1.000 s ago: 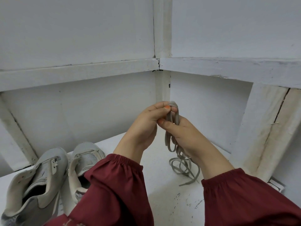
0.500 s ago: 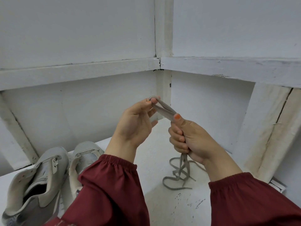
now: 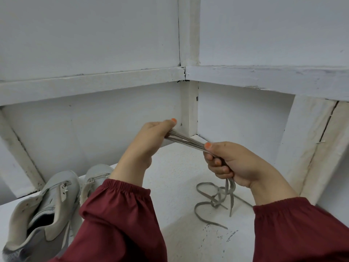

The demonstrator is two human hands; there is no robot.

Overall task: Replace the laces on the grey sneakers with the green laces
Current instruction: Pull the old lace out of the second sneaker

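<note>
Grey laces [image 3: 186, 141]: several strands bunched together, pulled taut in a short span between the two hands, above the counter [image 3: 175, 178] near the back corner.

Left hand [image 3: 149, 140]: fingers curled round the upper end of the bunch, thumb clamped on top. It sits higher and further back than the other hand.

Right hand [image 3: 232, 163]: closed in a fist round the lower end, thumb pressed down on the strands where they enter the fist. The rest of the laces drops out of the bottom of this fist and lands on the counter in loose, tangled loops directly below it, ends trailing toward the camera.

Grey sneakers: both on the counter at lower left, side by side, toes pointing to the back wall. Near sneaker [image 3: 43, 214] has bare eyelets and an open tongue. Far sneaker [image 3: 96, 176] is partly hidden behind the left sleeve [image 3: 117, 220], so can't tell its eyelets fully. Neither hand touches the shoes; they lie below and left of the left hand, well apart from the right one.

Both sleeves are dark red with elastic cuffs.
</note>
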